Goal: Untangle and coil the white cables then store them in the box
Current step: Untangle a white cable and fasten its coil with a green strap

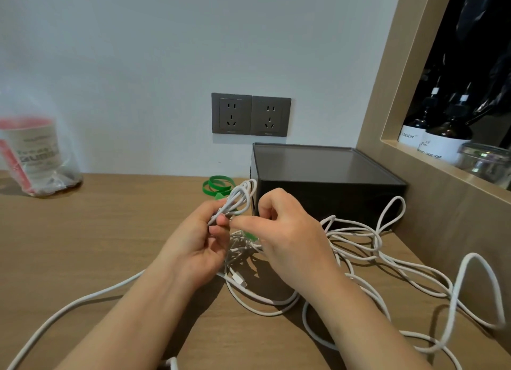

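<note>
While the left hand [193, 242] grips a coiled bundle [237, 198] of white cable above the middle of the counter [96, 245], fingers curled round its lower half, the right hand [287, 231] pinches the same bundle from the other side with thumb and curled fingers. A green strip [250, 235] shows just under the right thumb; whether it is also held cannot be told. Loose white cables [359, 248] lie in tangled loops beneath both hands, spreading toward the counter's right edge and its front left corner. The black box [331, 187], lid on, stands at the back right corner. Spare green ties [217, 185] lie just beside its left face. A plastic bag [36, 159] stands near the back left edge. Wall sockets [250, 114] sit above the box.
</note>
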